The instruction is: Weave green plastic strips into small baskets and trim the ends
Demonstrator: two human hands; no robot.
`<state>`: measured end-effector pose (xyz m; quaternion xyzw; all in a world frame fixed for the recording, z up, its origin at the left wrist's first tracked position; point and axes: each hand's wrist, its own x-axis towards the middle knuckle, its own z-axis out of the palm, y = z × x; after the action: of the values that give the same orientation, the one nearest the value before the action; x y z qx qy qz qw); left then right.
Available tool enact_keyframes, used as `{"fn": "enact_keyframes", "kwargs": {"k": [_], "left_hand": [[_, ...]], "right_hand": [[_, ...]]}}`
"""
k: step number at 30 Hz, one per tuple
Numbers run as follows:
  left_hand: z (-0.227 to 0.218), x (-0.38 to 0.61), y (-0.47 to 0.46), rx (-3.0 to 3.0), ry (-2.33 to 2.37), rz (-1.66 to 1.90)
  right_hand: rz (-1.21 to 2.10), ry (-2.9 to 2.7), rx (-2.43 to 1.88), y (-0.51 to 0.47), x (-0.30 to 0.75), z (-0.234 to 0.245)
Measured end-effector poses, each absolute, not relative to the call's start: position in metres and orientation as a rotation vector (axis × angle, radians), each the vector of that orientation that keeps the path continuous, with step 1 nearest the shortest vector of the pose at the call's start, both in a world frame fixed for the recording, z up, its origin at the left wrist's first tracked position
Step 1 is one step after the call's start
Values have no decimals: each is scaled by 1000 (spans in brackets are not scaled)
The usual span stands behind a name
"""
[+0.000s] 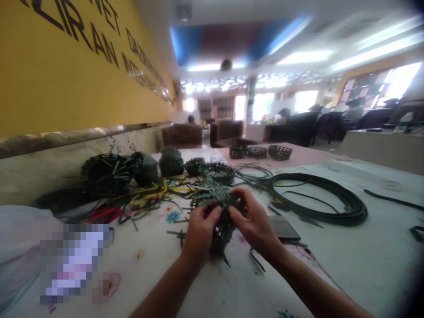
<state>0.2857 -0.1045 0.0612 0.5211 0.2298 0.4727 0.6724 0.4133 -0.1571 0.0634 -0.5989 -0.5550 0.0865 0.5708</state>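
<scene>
Between my two hands is a dark green woven basket (221, 236) of flat strips, with loose strip ends sticking out on its far side. My left hand (202, 225) grips its near left part, thumb pressed on the weave. On the right, my right hand (253, 216) pinches the same weave with thumb and fingers, close to the left thumb. The fingertips are partly hidden behind the strips. Just beyond the hands sits a low open woven basket (217, 173). Short cut strips (180, 236) lie on the tablecloth left of the held basket.
A coil of dark strip (318, 216) lies at right, near a flat dark block (284, 229). Several finished baskets (170, 162) stand along the left back, and others (257, 152) on the pink cloth. Yellow and green strips (155, 194) are heaped left. A yellow wall (99, 88) borders the table.
</scene>
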Motion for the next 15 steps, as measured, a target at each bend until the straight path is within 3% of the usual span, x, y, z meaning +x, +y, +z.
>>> {"fn": "enact_keyframes", "kwargs": {"k": [15], "left_hand": [[78, 280, -93, 973, 594, 699]], "right_hand": [[218, -1377, -1399, -163, 414, 65]]}}
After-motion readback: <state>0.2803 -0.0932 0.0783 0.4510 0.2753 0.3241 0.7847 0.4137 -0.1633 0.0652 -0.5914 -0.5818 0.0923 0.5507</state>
